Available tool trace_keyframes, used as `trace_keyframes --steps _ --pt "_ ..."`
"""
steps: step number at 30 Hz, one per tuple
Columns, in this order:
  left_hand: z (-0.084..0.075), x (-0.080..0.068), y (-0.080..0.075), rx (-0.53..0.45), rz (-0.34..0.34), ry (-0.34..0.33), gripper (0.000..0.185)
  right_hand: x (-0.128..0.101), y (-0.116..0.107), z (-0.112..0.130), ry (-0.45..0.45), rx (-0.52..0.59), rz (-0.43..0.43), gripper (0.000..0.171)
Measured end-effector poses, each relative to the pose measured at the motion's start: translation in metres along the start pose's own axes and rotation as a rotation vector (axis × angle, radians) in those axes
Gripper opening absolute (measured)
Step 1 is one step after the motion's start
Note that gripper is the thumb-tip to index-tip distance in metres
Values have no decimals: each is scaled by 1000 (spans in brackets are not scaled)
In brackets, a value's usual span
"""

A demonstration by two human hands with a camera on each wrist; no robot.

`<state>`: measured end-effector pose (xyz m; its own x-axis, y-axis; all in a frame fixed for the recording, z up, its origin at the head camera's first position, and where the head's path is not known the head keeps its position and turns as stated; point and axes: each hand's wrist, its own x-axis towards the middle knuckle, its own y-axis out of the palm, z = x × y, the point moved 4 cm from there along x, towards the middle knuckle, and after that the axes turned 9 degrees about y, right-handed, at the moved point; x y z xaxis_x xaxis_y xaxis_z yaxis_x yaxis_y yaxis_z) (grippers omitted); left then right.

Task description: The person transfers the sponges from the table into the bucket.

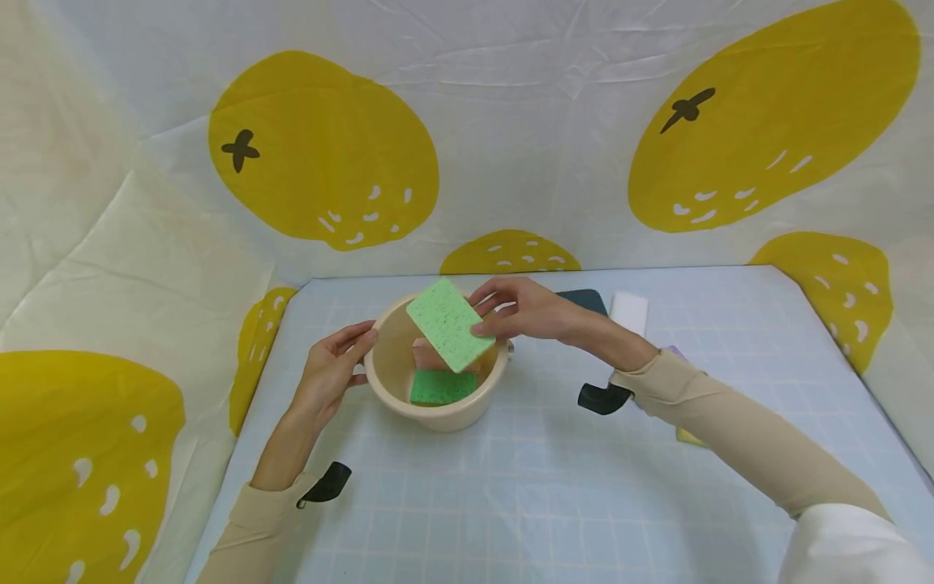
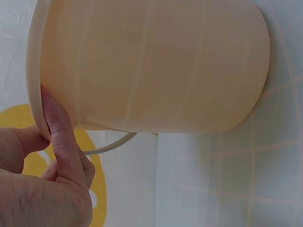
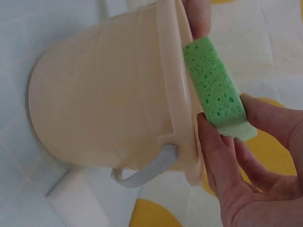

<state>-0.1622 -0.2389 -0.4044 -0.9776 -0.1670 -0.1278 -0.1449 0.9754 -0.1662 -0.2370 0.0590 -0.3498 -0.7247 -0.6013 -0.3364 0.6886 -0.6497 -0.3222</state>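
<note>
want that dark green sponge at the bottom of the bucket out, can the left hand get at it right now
Probably yes. The left hand touches the bucket rim, and the dark green sponge lies uncovered below, though the light green sponge held by the right hand hangs over the opening.

this looks like a little set made for filming, not a real room. a white cloth (image 1: pixel 554 122) with big yellow fruit hangs all around, and a table (image 1: pixel 511 503) has a checked blue mat.
</note>
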Motion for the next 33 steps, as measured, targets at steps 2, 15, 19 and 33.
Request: trace_keyframes --steps 2,15,19,33 --pt "-1 0 0 0 3 -2 54 3 3 0 -5 -7 18 45" --pt "3 1 -1 13 -1 -2 54 15 27 16 -101 -229 99 44" --pt "2 1 0 4 3 3 53 20 36 17 -106 -300 109 45" --pt "2 1 0 5 12 12 54 35 62 22 -167 -446 142 28"
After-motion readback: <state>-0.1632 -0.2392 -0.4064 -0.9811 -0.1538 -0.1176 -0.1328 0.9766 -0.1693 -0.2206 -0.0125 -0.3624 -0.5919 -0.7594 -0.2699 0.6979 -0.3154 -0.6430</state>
